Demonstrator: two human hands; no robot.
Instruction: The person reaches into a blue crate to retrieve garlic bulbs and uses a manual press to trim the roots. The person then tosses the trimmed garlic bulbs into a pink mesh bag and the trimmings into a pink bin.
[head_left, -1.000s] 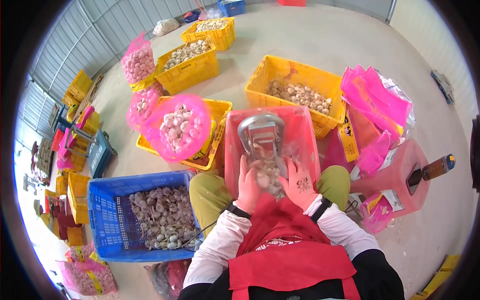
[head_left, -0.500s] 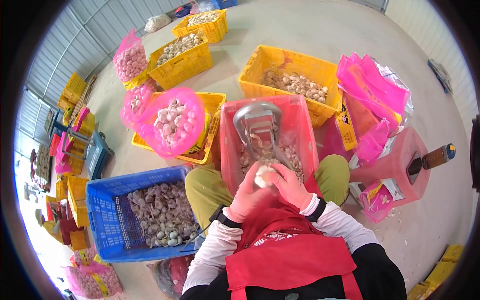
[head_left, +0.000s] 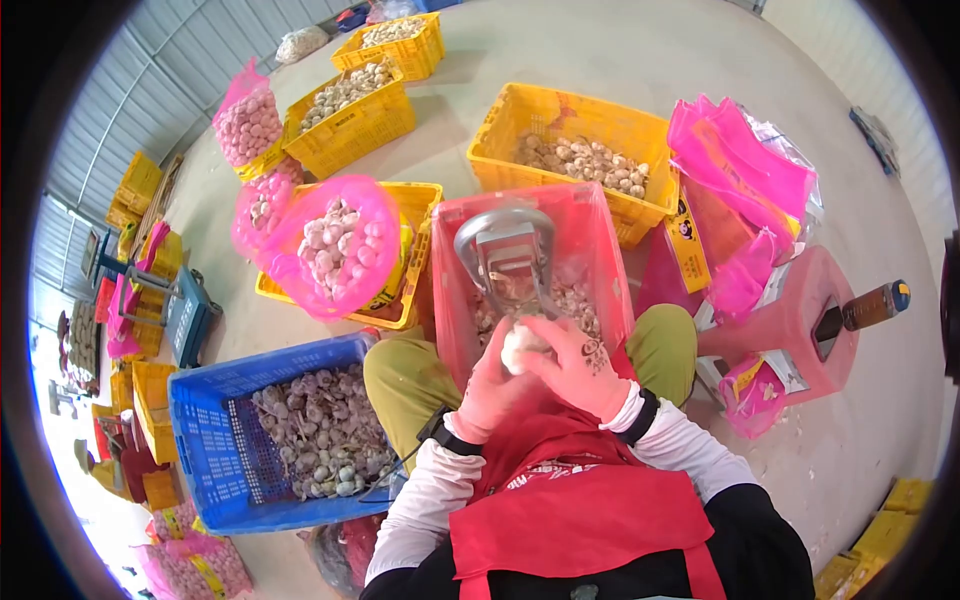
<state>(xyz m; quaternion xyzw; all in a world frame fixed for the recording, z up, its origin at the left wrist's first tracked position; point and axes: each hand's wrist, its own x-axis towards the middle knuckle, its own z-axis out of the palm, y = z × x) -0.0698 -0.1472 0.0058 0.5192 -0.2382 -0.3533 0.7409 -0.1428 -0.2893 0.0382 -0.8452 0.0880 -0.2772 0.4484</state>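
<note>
Garlic bulb [head_left: 521, 348]: showing white, sitting between both hands near frame centre, above the near end of the red crate [head_left: 452, 290]; no stem visible, underside being hidden by fingers.
Left hand [head_left: 483, 392]: cupping the bulb from the left, fingers curling around it, gap narrow.
Right hand [head_left: 583, 368]: closing over the bulb from the right, fingertips pressing on its surface; thumb position not showing clearly.
Metal frame [head_left: 505, 235]: standing in the red crate just beyond the hands, taking up its middle and crowding the space ahead of the fingers.
Loose bits [head_left: 575, 300]: covering the crate bottom around the frame; whether whole bulbs are mixing in, cannot tell.
Dull bulbs [head_left: 325, 430]: filling much of the blue crate [head_left: 205, 440], lower left; a large share, judging by look, is waiting unworked.
Pale bulbs [head_left: 340, 250]: piling inside the open pink mesh bag [head_left: 290, 265], left of centre; looking finished, bag mouth gaping, so filling seems partway.
Cable [head_left: 408, 462]: running over the blue crate's right edge, possibly getting in the left arm's way.
Yellow crate [head_left: 640, 215]: holding more bulbs, upper centre.
Pink bags [head_left: 740, 160]: lying heaped, upper right.
Stool [head_left: 775, 350]: standing at right, bottle [head_left: 877, 305] resting on it.
</note>
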